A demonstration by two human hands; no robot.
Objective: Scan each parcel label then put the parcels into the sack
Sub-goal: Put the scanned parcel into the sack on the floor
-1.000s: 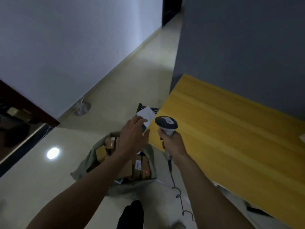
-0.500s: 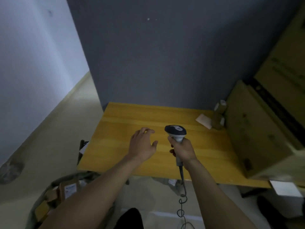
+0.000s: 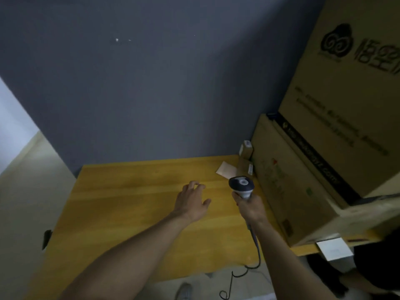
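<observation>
Left hand [image 3: 191, 201], fingers loosely spread and empty, is hovering over the yellow wooden tabletop [image 3: 129, 202], free for picking. Large brown cardboard cartons [image 3: 292, 191] are crowding its right side, confining the small brown parcels [image 3: 245, 152] to the far corner. Right hand [image 3: 249, 207] is gripping the grey barcode scanner [image 3: 241, 184] upright, ready for labels. Sack is not showing.

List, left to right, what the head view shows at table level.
Dark object at far left → left hand → scanner, gripped by the right hand → large cardboard box.
</observation>
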